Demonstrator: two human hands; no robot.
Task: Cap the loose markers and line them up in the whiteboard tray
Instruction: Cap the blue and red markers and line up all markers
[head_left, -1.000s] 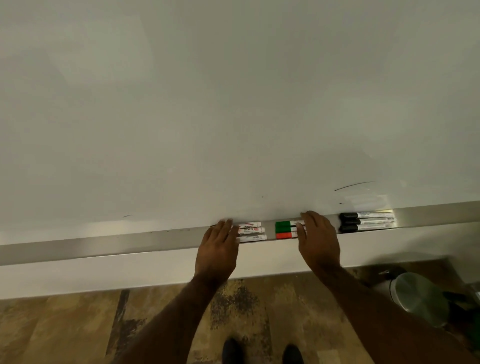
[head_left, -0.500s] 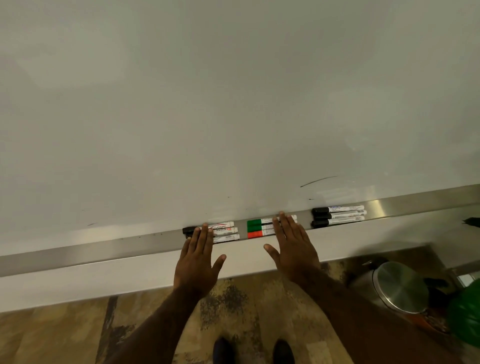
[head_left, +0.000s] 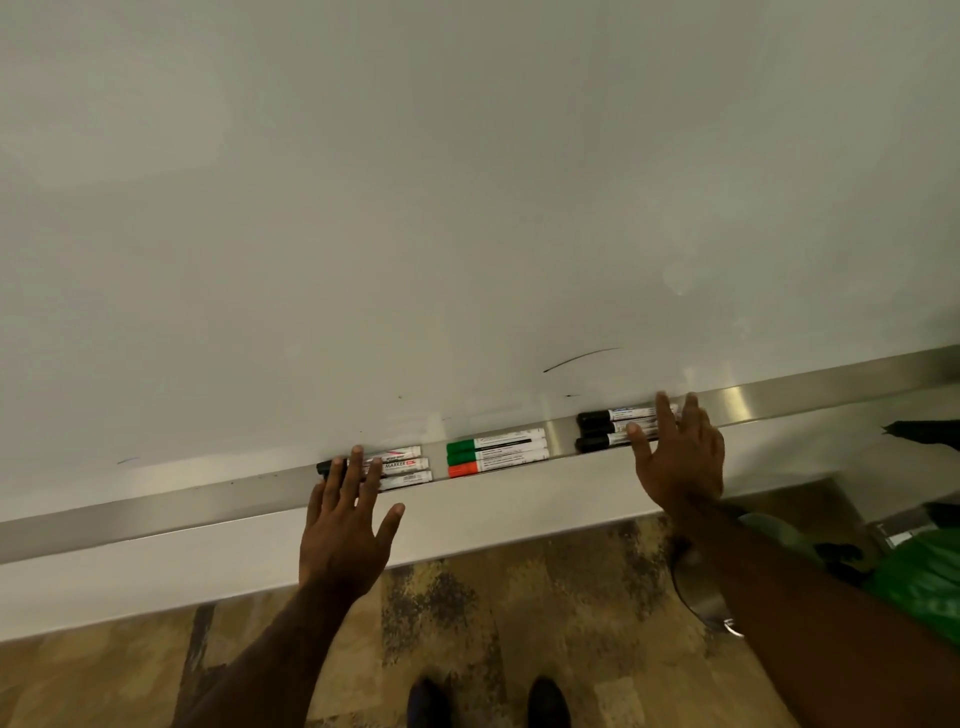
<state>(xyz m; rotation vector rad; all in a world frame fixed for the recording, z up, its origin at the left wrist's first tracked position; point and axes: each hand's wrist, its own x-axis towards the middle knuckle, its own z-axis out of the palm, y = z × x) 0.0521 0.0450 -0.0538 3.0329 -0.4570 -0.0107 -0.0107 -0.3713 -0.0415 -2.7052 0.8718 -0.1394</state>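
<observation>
A metal whiteboard tray (head_left: 156, 506) runs across the view below the whiteboard (head_left: 467, 208). Three groups of capped markers lie in it. The left group of black-capped markers (head_left: 402, 466) has its cap ends under the fingertips of my left hand (head_left: 345, 530), which is flat with fingers spread. Two green-capped markers and an orange-capped one (head_left: 496, 456) lie in the middle, touched by neither hand. My right hand (head_left: 680, 462) rests open over the right ends of the right group of black-capped markers (head_left: 608, 428).
A short black pen stroke (head_left: 582, 358) marks the board above the right group. Below the tray are a patterned floor and my shoes (head_left: 483, 701). A metal bin lid (head_left: 701, 597) and something green (head_left: 919, 577) sit low at the right.
My right hand moved from the green and orange markers rightward onto the right black group. My left hand stayed at the left group. The view shifted a little.
</observation>
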